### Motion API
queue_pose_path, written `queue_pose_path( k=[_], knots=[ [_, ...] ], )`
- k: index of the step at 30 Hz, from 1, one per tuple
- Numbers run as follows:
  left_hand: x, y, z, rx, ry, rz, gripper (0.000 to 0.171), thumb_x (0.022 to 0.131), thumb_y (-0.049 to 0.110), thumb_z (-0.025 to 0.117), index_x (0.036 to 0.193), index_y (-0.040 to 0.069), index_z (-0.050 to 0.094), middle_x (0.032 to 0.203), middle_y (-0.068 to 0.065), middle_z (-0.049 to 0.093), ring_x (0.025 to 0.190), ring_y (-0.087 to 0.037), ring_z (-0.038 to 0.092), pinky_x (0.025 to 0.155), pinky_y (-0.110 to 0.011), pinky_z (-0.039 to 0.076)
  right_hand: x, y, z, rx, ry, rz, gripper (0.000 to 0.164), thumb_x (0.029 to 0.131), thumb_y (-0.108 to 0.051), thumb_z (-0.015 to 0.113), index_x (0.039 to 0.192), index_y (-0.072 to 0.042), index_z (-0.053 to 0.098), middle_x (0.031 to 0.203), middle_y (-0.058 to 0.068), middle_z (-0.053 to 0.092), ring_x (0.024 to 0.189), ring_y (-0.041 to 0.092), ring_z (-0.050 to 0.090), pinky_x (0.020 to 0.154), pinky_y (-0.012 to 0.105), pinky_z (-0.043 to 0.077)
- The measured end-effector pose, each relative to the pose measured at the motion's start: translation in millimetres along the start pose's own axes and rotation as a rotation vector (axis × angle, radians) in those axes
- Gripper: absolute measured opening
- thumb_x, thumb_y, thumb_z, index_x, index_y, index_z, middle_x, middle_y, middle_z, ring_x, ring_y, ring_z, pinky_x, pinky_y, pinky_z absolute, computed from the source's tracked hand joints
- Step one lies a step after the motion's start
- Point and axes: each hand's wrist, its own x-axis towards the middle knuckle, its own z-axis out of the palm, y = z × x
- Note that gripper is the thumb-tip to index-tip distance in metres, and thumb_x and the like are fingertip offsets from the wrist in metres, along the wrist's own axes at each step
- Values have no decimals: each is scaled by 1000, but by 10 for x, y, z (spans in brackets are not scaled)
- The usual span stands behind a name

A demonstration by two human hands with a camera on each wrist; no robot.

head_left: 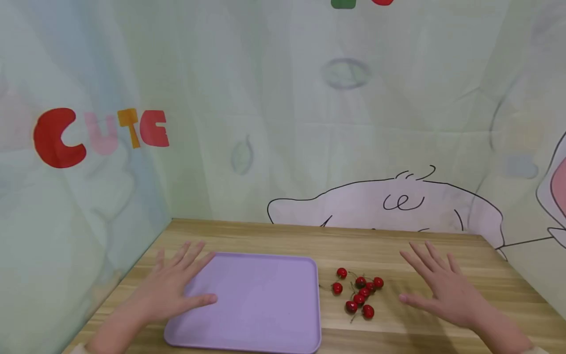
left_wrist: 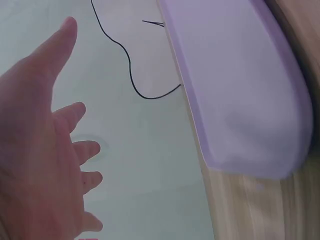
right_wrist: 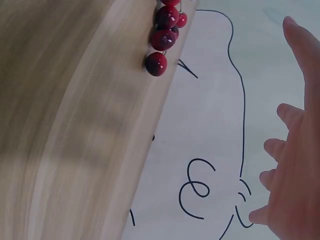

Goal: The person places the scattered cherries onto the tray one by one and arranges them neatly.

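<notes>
Red cherries [head_left: 364, 292] lay on wood-grain table [head_left: 265, 238] right of purple tray [head_left: 265, 305]; we judged them light, slick, bruisable, best side-pinched gently, with our left hand [head_left: 172, 287] and right hand [head_left: 446, 291] both spread, empty.

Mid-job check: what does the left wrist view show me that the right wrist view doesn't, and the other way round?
Only the left wrist view: the pale purple, round-cornered rectangular tray and the left hand, its fingers apart and not touching the tray.

Only the right wrist view: several shiny, round red cherries lying close together, and the right hand, clear of them with nothing in it.

Both share: the light brown wood-grain tabletop and the pale fabric backdrop with its black line drawing.
</notes>
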Motion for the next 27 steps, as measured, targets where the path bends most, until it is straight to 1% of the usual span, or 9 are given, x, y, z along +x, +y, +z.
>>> queue_pose_path(
  k=[3, 6, 8, 10, 12, 17, 20, 25, 27],
  knots=[
    [65, 80, -26, -36, 17, 15, 81, 83, 64, 59, 148, 21, 39, 154, -14, 31, 141, -44, 23, 103, -73, 6, 53, -30, -12, 19, 16, 0, 85, 83, -50, 68, 152, -23, 29, 154, 18, 28, 147, 37, 5, 111, 59, -11],
    [144, 180, -42, -67, 32, 33, 78, 85, 62, 58, 147, 18, 42, 152, -13, 36, 140, -43, 27, 103, -73, 11, 129, -77, 5, 48, 60, -12, 78, 83, -48, 70, 148, -19, 38, 150, 19, 35, 143, 42, 18, 111, 64, 3],
    [189, 234, -43, -75, 46, 43, 75, 87, 60, 58, 145, 15, 44, 149, -14, 40, 138, -41, 31, 103, -72, 14, 188, -117, 30, 55, 99, -34, 73, 82, -44, 72, 143, -15, 44, 146, 19, 41, 137, 44, 29, 107, 64, 16],
    [226, 264, -35, -81, 56, 44, 73, 87, 57, 59, 144, 14, 45, 147, -14, 43, 137, -39, 35, 103, -71, 17, 247, -168, 57, 62, 132, -55, 67, 82, -39, 74, 138, -12, 50, 141, 18, 46, 130, 43, 38, 101, 63, 25],
    [251, 262, -24, -85, 63, 42, 72, 88, 55, 60, 144, 12, 46, 145, -15, 44, 135, -38, 38, 103, -70, 21, 299, -224, 84, 64, 160, -76, 62, 82, -34, 75, 135, -10, 53, 137, 17, 50, 124, 41, 44, 96, 60, 30],
    [271, 135, 24, -151, 54, 58, 71, 88, 49, 64, 142, 7, 47, 143, -18, 46, 130, -41, 42, 102, -65, 27, 403, -352, 158, 100, 203, -106, 54, 82, -25, 76, 129, -7, 58, 131, 14, 55, 118, 37, 50, 94, 59, 35],
    [248, 21, 60, -234, 29, 60, 70, 87, 45, 66, 141, 4, 47, 143, -21, 45, 130, -44, 41, 101, -63, 31, 465, -410, 212, 125, 194, -110, 53, 82, -24, 76, 129, -6, 59, 131, 13, 56, 119, 36, 50, 95, 58, 36],
    [152, -160, 94, -382, -18, 17, 72, 87, 37, 69, 142, -1, 42, 144, -26, 41, 131, -50, 35, 101, -64, 30, 554, -483, 320, 150, 162, -108, 52, 83, -26, 75, 128, -7, 59, 129, 12, 57, 119, 35, 50, 96, 57, 38],
    [106, -227, 106, -424, -34, -6, 73, 87, 34, 70, 143, -3, 40, 144, -28, 39, 131, -51, 33, 100, -66, 30, 579, -505, 361, 164, 144, -100, 51, 83, -27, 75, 128, -8, 59, 128, 11, 57, 119, 34, 51, 96, 56, 40]
  ],
)
